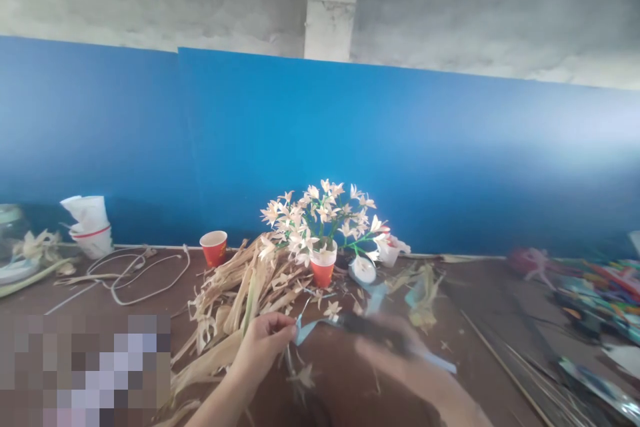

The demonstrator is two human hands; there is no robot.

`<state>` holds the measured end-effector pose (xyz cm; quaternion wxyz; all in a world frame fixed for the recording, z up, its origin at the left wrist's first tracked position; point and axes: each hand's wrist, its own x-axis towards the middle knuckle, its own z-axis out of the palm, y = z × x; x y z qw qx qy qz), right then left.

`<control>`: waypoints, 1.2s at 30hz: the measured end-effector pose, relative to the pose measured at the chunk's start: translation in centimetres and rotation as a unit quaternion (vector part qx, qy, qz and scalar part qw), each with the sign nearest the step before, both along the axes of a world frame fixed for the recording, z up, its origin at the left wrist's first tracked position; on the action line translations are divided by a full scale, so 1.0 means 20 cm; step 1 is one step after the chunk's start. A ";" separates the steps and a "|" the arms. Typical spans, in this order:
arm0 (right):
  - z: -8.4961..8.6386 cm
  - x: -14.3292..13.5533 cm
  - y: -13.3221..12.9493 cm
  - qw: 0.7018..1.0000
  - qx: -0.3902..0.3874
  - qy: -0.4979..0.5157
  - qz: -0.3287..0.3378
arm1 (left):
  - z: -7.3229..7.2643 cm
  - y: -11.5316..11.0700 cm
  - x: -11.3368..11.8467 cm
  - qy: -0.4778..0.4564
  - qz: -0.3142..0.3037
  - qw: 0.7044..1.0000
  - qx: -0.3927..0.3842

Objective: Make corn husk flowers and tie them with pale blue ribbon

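My left hand (263, 341) pinches one end of a pale blue strip (311, 327) just above the brown table (150, 293). My right hand (395, 347) is blurred by motion and closed around a dark tool (367, 325), possibly scissors, at the strip's other end. Right behind my hands lies a heap of dried corn husks (240, 287). Beyond it stands a red paper cup (323, 272) holding a bunch of small cream husk flowers (320, 213) on green stems.
A second red cup (214, 247) stands empty at the back. White cups (90, 223) are stacked at far left beside a loose cord (145, 273). Thin sticks (505, 367) and colourful craft scraps (595, 293) cover the right side. A blue wall panel (350, 147) backs the table.
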<state>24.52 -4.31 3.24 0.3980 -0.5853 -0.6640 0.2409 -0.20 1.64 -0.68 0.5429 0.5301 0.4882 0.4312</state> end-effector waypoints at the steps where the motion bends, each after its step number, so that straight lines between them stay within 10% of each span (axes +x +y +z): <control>1: 0.02 0.04 0.00 0.997 -0.017 -0.072 -0.021 | -0.01 0.00 0.00 -0.007 0.002 1.000 -0.005; 5: 0.08 0.21 -0.01 0.946 -0.084 -0.277 -0.145 | -0.03 0.01 0.01 -0.014 -0.002 1.000 -0.008; 17: -0.08 0.24 -0.15 0.904 -0.233 -0.320 -0.161 | 0.00 0.02 -0.01 -0.034 0.018 0.999 0.002; 36: -0.16 0.04 0.20 0.943 -0.119 -0.289 -0.113 | 0.07 -0.04 -0.01 -0.031 0.038 0.999 -0.004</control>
